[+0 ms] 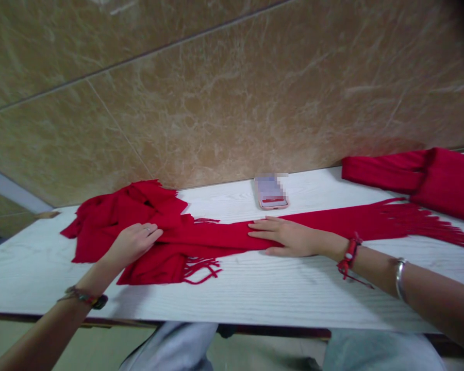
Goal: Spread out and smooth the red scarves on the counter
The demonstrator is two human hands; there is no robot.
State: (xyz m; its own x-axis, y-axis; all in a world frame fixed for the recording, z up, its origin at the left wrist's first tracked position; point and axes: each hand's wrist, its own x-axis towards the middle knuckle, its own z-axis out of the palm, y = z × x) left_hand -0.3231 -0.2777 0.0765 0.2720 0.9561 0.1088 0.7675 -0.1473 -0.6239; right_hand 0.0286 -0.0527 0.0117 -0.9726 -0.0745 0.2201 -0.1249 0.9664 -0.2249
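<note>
A red fringed scarf [224,236] stretches in a long folded strip across the white table, its fringe fanning out at the right. Toward the left it runs into a crumpled heap of the same red cloth. At that heap, my left hand [136,242] has its fingers curled down and closed on the scarf; the fingertips are partly hidden. Palm down on the middle of the strip, my right hand [286,236] lies flat with fingers spread. More fringe pokes out below the strip, between the hands.
A folded red cloth [448,180] lies at the back right, close to the scarf's fringe. A phone [271,191] rests behind the strip near the tiled wall [232,113]. The white table [255,299] has its front edge just before my legs.
</note>
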